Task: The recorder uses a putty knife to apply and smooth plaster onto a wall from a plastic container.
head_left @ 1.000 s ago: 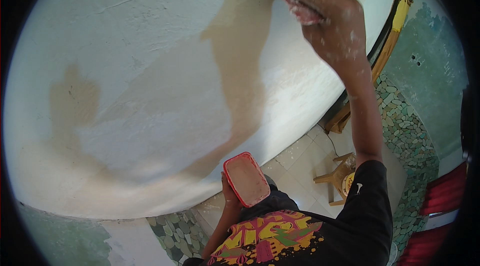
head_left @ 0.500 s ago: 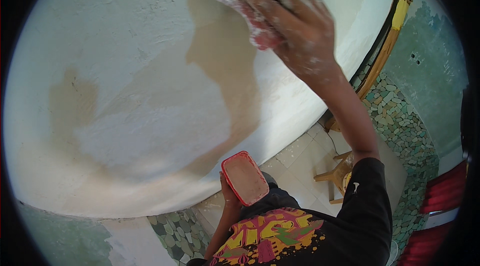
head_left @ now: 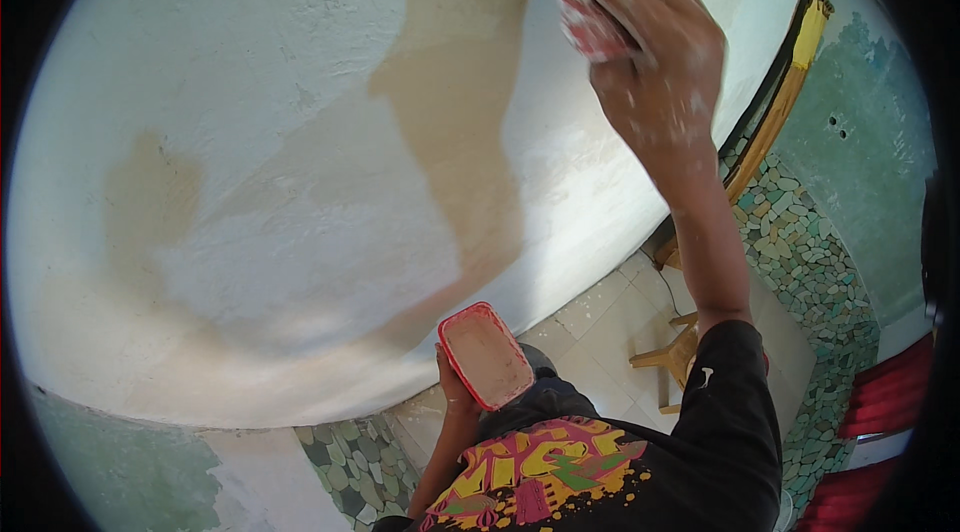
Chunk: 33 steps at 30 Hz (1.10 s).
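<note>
My right hand (head_left: 655,62), speckled with white, is raised at the upper right, gripping a red, white-smeared flat tool or pad (head_left: 592,30) at the white plastered wall (head_left: 250,182); whether its edge touches is unclear. Its outer end is blurred. Low in the middle, my left hand (head_left: 452,380) grips a red rectangular container (head_left: 487,357) of smooth, pale pinkish-beige paste from the side. A brown shadow of the raised arm falls across the wall.
A worn wood strip (head_left: 770,122), yellow at its top, runs along the wall's right edge. Below are a tiled floor (head_left: 590,312), a light-brown stool (head_left: 655,359) and a cable. Pebble tiling (head_left: 800,262), a green-patched surface (head_left: 850,132) and red curtains (head_left: 870,397) lie rightward.
My right hand with the red pad swung down-left half a second ago and is now back up and right, a little lower than at first. The container has shifted slightly left.
</note>
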### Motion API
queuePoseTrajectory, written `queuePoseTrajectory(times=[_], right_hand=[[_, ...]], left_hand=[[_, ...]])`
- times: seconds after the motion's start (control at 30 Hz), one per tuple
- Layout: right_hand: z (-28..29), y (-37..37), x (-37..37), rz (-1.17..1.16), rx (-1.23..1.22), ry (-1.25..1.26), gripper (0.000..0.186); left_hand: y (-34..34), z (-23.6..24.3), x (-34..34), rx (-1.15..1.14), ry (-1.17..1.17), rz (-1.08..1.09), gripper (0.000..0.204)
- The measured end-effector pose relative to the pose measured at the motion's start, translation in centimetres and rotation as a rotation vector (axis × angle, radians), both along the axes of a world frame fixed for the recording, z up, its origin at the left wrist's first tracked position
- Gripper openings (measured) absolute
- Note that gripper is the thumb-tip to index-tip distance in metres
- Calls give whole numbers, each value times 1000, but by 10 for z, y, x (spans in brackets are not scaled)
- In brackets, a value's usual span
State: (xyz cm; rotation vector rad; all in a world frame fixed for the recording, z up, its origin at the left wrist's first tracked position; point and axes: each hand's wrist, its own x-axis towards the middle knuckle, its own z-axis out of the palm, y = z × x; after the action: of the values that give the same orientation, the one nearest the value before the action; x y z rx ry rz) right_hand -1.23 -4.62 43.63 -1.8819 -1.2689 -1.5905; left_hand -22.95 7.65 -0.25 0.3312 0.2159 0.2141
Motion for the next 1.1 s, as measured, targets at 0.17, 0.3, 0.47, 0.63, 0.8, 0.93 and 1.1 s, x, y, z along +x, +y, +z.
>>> queuePoseTrajectory(times=[0.17,0.3,0.47,0.63,0.8,0.93,1.1], right_hand=[[-44,27,-11,82,-27,14,60],[-60,19,-24,100,-119,91,48],[4,13,22,387,90,-96,40],[-32,15,-14,-44,-96,45,54],[-50,9,-22,57,-155,113,55],[-24,10,6,73,64,-17,53],[-67,36,-2,16,-5,-129,40]], left_hand=[[-1,6,5,-38,0,0,77],[0,7,0,-59,12,10,78],[-3,8,3,-74,12,-46,78],[-3,4,1,-19,18,4,79],[-1,7,0,-21,24,-2,78],[-2,3,4,-6,52,-5,79],[-2,-3,4,-53,36,-21,79]])
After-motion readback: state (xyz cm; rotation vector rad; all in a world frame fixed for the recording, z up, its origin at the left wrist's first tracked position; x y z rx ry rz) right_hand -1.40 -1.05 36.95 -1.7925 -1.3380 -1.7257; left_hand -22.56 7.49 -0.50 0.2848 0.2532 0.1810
